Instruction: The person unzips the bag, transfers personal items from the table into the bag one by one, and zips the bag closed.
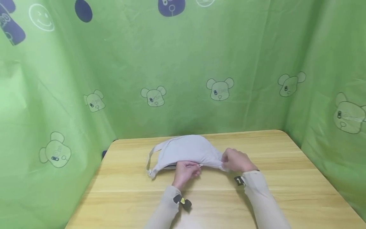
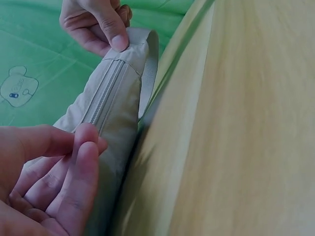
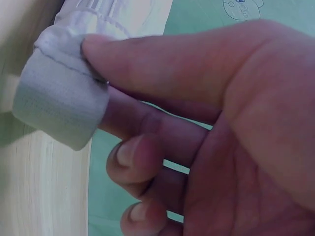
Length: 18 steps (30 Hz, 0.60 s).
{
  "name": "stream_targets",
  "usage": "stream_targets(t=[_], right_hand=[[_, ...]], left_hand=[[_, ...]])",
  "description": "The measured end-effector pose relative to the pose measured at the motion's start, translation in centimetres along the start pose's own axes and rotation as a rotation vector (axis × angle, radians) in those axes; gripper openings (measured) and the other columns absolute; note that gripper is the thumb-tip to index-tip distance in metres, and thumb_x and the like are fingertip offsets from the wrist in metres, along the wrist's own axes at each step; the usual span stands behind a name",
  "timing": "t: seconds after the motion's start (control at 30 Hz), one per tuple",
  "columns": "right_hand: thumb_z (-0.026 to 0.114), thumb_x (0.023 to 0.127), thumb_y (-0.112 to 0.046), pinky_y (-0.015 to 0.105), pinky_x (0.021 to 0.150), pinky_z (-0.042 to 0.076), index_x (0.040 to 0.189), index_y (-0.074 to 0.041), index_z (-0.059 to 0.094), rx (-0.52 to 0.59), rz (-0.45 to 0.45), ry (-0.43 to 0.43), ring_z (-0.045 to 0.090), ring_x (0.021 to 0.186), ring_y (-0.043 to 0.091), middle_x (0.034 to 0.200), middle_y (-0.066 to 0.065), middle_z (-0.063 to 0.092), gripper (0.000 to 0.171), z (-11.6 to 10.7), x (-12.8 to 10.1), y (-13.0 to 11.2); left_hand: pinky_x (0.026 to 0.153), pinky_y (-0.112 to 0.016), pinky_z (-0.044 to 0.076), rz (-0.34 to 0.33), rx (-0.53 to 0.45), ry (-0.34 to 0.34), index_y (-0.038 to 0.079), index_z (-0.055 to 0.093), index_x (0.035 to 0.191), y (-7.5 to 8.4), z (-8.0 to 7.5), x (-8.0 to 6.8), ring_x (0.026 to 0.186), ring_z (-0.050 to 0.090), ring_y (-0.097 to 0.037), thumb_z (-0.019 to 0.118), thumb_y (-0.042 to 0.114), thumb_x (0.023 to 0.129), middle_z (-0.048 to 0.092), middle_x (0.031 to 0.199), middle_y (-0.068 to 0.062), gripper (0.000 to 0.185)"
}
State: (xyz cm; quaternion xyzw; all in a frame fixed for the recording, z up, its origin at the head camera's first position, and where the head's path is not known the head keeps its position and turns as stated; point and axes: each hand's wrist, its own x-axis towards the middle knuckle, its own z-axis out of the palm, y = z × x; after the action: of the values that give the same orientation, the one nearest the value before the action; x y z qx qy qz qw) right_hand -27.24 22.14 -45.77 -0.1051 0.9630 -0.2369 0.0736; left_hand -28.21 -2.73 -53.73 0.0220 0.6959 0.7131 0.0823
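Observation:
A pale grey waist bag lies on the table with its zipper side toward me. At the zipper, my left hand pinches the zipper pull between thumb and fingers. Left of that hand a dark gap shows along the zipper; on the right its teeth are closed. My right hand grips the bag's right end, where the strap is sewn on. In the right wrist view the thumb presses on top of the fabric, the index finger is underneath, and the other fingers curl below.
A strap loop sticks out at the bag's left end. The wooden table has its back edge just behind the bag. Green printed curtains surround it at the back and sides. Dark bands with small tags circle both sleeves.

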Motion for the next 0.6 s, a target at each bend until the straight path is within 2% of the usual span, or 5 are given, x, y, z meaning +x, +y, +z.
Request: stream_targets(t=[0.4,0.6], right_hand=[[0.080,0.082,-0.015,0.050,0.079,0.056,0.095,-0.013,0.079,-0.005,-0.013,0.004,0.067,0.084,0.018,0.096,0.003,0.078,0.013,0.0,0.1,0.4],[0.080,0.083,-0.015,0.043,0.072,0.052,0.093,-0.014,0.079,-0.004,-0.019,0.014,0.064,0.081,0.017,0.094,0.001,0.078,0.010,-0.2,0.0,0.4]], left_hand=[[0.063,-0.031,0.063,0.012,0.044,-0.027,-0.006,0.077,0.097,-0.1,-0.8,0.4,0.063,0.074,-0.015,0.078,0.001,0.082,0.078,0.085,-0.022,0.016],[0.064,-0.031,0.063,0.022,0.059,-0.009,-0.008,0.077,0.095,0.2,-1.2,0.5,0.061,0.073,-0.013,0.076,-0.001,0.082,0.078,0.083,-0.022,0.015]])
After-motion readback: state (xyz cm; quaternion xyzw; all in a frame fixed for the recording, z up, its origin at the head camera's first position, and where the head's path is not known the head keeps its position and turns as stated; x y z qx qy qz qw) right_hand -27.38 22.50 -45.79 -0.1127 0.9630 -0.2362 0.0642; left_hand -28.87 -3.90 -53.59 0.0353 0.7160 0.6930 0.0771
